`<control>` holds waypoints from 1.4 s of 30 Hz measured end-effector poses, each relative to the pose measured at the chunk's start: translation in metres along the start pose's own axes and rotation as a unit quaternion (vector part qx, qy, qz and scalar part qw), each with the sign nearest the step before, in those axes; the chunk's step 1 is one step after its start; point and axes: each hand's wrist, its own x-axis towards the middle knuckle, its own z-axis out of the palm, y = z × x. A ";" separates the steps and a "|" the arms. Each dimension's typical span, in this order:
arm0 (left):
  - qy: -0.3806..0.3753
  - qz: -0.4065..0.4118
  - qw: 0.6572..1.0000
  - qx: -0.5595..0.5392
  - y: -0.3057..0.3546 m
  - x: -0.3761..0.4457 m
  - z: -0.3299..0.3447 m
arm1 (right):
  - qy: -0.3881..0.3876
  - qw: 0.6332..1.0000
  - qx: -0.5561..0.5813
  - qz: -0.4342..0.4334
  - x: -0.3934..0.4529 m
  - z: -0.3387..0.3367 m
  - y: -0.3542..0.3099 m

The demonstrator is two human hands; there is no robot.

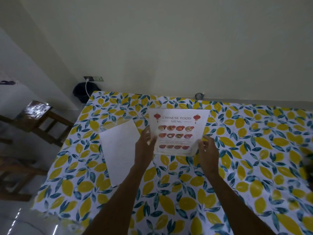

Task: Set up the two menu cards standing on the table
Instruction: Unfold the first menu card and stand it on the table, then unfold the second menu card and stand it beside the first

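A menu card [177, 131] headed "Chinese Food Menu", in a clear stand, is upright in the middle of the table, its printed face toward me. My left hand [146, 143] grips its left edge and my right hand [207, 148] holds its lower right corner. A second card [121, 153] lies flat to the left with its blank white side up; my left forearm crosses its right edge.
The table [254, 167] wears a cloth printed with yellow lemons and reaches the pale wall. Wooden chairs [39, 122] stand off its left side. A dark bin [83, 94] and a wall socket with a white cable sit in the back left corner.
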 end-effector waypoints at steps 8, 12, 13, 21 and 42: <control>-0.007 -0.084 0.996 0.021 -0.058 -0.015 -0.045 | -0.031 0.991 -0.011 0.130 -0.067 0.059 -0.006; -0.009 -0.132 0.989 0.069 -0.107 -0.013 -0.081 | -0.149 0.984 -0.070 0.074 -0.101 0.117 -0.033; -0.003 -0.133 0.986 0.101 -0.121 -0.012 -0.089 | -0.177 0.980 -0.084 0.033 -0.108 0.134 -0.041; -0.044 -0.155 0.971 0.175 -0.178 0.006 -0.135 | -0.180 0.941 -0.286 -0.028 -0.113 0.253 -0.089; -0.043 -0.062 0.997 0.029 -0.184 -0.030 -0.214 | -0.260 0.962 0.043 0.077 -0.159 0.127 -0.082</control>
